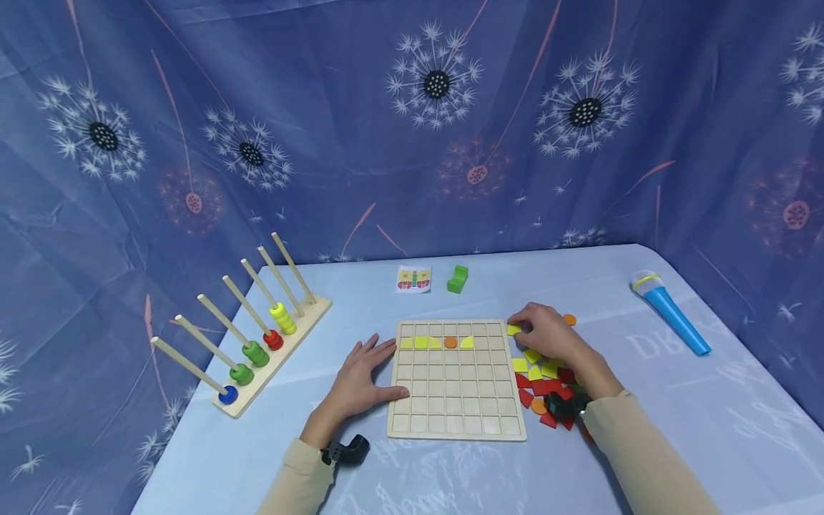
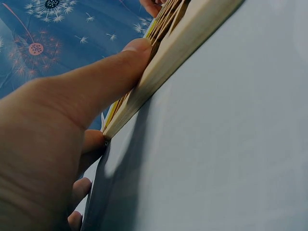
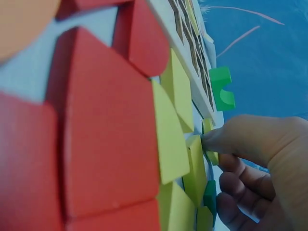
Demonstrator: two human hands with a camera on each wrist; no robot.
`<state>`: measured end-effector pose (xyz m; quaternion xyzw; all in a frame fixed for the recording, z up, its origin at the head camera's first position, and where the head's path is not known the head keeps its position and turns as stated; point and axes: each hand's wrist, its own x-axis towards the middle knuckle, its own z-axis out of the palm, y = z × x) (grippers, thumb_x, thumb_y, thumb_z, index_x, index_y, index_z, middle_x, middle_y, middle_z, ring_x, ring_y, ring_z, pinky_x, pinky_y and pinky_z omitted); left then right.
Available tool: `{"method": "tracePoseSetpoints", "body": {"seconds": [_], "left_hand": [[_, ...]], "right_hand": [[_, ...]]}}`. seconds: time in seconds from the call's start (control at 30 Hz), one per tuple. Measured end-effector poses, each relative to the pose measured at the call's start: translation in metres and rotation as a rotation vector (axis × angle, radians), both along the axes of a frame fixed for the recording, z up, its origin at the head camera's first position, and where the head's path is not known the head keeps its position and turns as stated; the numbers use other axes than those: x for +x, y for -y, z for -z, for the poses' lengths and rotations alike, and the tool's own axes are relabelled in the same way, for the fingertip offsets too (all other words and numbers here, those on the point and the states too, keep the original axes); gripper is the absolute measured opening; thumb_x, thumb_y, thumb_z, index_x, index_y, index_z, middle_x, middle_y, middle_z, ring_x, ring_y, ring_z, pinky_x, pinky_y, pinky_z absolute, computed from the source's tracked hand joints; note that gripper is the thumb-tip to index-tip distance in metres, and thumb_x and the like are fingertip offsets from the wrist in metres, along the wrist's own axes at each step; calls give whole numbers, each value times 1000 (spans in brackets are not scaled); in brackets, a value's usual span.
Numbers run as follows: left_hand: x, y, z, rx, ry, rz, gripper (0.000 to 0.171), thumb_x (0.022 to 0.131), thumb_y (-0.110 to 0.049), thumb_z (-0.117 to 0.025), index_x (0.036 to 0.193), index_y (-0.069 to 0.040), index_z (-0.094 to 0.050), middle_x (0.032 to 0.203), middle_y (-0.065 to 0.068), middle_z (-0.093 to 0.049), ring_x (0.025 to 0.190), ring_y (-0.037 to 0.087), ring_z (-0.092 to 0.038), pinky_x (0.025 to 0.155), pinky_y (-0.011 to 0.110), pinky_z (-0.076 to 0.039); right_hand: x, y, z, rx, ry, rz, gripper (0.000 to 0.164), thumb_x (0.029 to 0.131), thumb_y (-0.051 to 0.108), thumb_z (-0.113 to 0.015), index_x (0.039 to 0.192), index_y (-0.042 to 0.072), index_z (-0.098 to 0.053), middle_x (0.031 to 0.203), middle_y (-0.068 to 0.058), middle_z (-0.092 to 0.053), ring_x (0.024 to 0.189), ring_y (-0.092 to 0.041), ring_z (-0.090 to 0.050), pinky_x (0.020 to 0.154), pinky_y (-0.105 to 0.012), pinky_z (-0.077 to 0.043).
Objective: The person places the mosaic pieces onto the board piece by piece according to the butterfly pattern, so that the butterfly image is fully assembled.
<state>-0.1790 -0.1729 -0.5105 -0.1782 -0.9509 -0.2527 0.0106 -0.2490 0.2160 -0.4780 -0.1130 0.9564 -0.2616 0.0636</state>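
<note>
A wooden grid board [image 1: 445,408] lies flat on the table. Across its second row sit several yellow tiles [image 1: 421,342] and one orange disc [image 1: 450,342]. My left hand [image 1: 360,379] rests at the board's left side, thumb lying over the rim and a fingertip against the edge, fingers extended. Just off the board's upper right corner, my right hand [image 1: 547,332] pinches a yellow tile [image 3: 210,155] between thumb and fingers. Below that hand lies a loose group of yellow pieces [image 3: 171,132] and red pieces [image 3: 110,130], partly hidden by the wrist in the head view.
A wooden peg stacker [image 1: 283,355] with coloured beads stands at the left. Behind the board are a butterfly pattern card [image 1: 413,280] and a green block [image 1: 458,280]. A blue toy microphone [image 1: 672,315] lies at the right. Patterned cloth hangs behind the table.
</note>
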Motion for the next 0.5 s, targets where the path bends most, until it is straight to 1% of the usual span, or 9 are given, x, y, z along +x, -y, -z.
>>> {"method": "tracePoseSetpoints", "body": {"seconds": [0.1,0.23,0.37,0.5], "left_hand": [[0,0,-1,0,3,3,97,65,-75,-69,144,-23,-47,147,-11,-41,144,16,-16,116,41,-7],[1,0,-2,0,8,1,97,65,-74,-70,144,-23,-47,147,-11,-40,144,16,-16,116,40,-7],[1,-1,-2,0,8,2,97,66,-74,-70,144,-22,-48,147,-11,-41,144,16,-16,116,40,-7],[1,-1,-3,-1,9,2,97,66,-74,-70,144,-22,-48,147,-11,-41,144,16,-17,116,41,-7]], "right_hand": [[1,-2,-1,-10,-13,12,35,81,22,-75,114,10,-71,101,-4,-61,87,-24,-51,75,-37,-46],[2,0,-3,-27,-43,-2,35,81,23,-76,114,13,-72,98,-1,-60,86,-22,-50,72,-34,-45],[4,6,-8,-74,-48,-41,33,81,22,-76,113,13,-72,98,1,-60,86,-21,-50,71,-34,-46],[7,13,-11,-133,-52,-89,32,82,20,-75,112,13,-72,98,0,-61,84,-19,-51,67,-33,-47]]}}
